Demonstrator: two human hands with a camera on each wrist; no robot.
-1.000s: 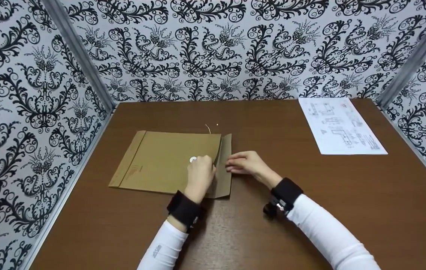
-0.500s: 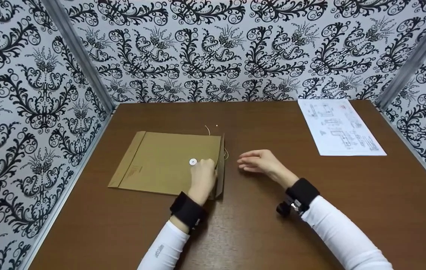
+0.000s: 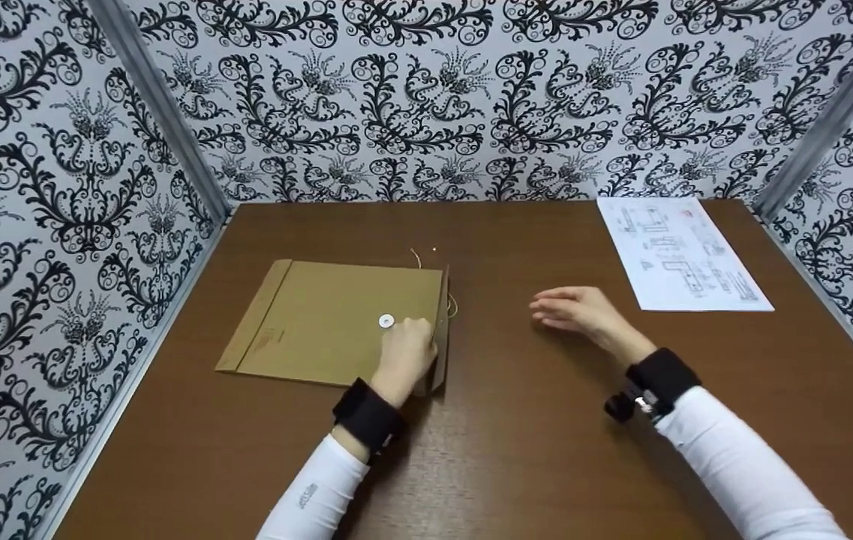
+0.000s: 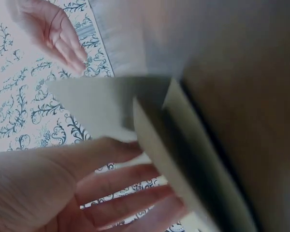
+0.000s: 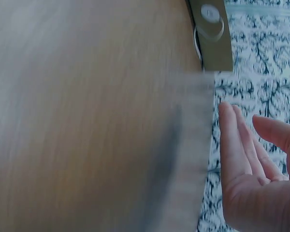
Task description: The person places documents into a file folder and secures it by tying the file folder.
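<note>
Left hand [image 3: 407,356], wearing a black wrist strap [image 3: 367,415] over a white sleeve, rests at the right end of a flat tan kraft-paper envelope [image 3: 328,319]; its fingers are curled at the envelope's flap [image 3: 442,330], which stands raised on edge along the right side. In the left wrist view the fingers [image 4: 130,193] lie beneath and against the lifted flap [image 4: 183,159], holding it up. Right hand [image 3: 576,311] hovers above the bare brown wooden table [image 3: 516,465], well apart from the envelope and holding nothing; fingers extended and loosely together, pointing left. The right wrist view shows the same relaxed, straight fingers [image 5: 241,140] with nothing between them.

The envelope lies flat on the left-centre part of the table, long axis running left to right. A small white round button fastener [image 3: 386,322] sits on its upper face just left of the left hand's fingertips. A thin pale string [image 3: 453,304] shows beside the flap's far edge. A white printed sheet of paper with diagrams [image 3: 681,251] lies at the far right of the table, near the right hand but not touching it. Black-and-white floral patterned walls [image 3: 426,97] enclose the table on three sides.
</note>
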